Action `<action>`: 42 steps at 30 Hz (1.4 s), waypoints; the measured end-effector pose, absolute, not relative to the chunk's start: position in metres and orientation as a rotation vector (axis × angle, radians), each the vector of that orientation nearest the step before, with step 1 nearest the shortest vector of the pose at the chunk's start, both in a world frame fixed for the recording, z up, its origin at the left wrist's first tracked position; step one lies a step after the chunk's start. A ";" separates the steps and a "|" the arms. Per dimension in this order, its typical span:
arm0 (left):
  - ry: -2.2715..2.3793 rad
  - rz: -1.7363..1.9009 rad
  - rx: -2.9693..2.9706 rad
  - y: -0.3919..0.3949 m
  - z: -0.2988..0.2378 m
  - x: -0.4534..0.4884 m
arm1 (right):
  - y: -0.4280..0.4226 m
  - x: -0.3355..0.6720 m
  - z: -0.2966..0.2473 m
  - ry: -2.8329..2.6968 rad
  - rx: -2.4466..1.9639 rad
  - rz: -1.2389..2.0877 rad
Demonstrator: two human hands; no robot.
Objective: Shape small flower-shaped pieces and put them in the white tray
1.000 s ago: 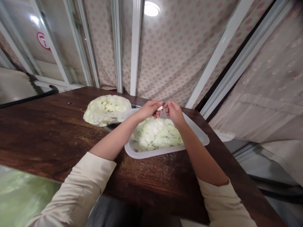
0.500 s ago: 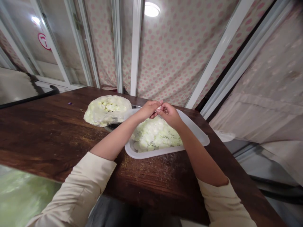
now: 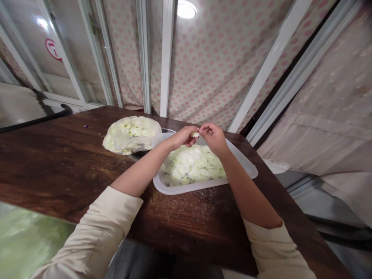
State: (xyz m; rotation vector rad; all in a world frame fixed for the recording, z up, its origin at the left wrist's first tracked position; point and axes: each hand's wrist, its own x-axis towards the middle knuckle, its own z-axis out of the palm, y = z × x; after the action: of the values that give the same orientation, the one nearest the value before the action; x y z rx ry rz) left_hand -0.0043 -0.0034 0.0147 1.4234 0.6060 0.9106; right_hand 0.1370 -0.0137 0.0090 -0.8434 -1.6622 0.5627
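Over the far side of a white plastic tray (image 3: 203, 188), my left hand (image 3: 185, 136) is closed on a small white-and-green flower-like piece (image 3: 194, 134). The fingers of my right hand (image 3: 214, 136) are pinched right beside it, at the piece's upper edge; anything in that pinch is too small to name. A heap of similar pale pieces (image 3: 192, 164) fills much of the tray below both hands. To the left, a clear plastic bag (image 3: 116, 133) full of the same kind of pieces lies on the table.
The dark wooden table (image 3: 72, 166) has fine crumbs scattered in front of the tray. A dark flat thing (image 3: 136, 155) lies partly under the bag. At the lower left is a blurred, pale green bag-like thing (image 3: 29, 242). Dotted curtains (image 3: 209, 77) and white frames stand behind.
My right hand has shifted slightly up and right, away from my left fingers. The pale piece in my left hand now shows more. Tray and bag stay in place.
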 end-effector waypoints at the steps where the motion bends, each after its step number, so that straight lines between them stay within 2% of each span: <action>1: 0.600 0.914 1.426 -0.004 0.015 -0.004 | -0.013 0.137 0.009 -1.650 -0.857 0.568; 8: 0.607 0.934 1.507 -0.006 0.015 -0.005 | -0.008 0.139 0.004 -1.607 -0.880 0.569; 14: 0.641 0.985 1.607 0.001 0.011 -0.007 | -0.008 0.138 0.004 -1.540 -0.900 0.720; 22: 0.849 1.080 1.765 0.006 0.006 -0.010 | -0.012 0.139 0.007 -1.625 -0.850 0.517; 32: 0.902 1.148 1.682 0.007 0.007 -0.007 | -0.014 0.141 0.008 -1.618 -0.891 0.315; 38: 0.923 1.200 1.381 0.009 0.012 -0.007 | -0.012 0.143 0.006 -1.510 -0.984 0.282; 42: 0.901 1.175 1.405 0.009 0.009 -0.005 | -0.007 0.145 0.004 -1.509 -1.039 0.295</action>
State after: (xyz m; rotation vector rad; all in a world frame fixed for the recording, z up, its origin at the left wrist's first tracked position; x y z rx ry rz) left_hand -0.0051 0.0092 0.0092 1.4051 0.9008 1.1747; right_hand 0.1447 -0.0073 0.0035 -1.0390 -1.5089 0.2952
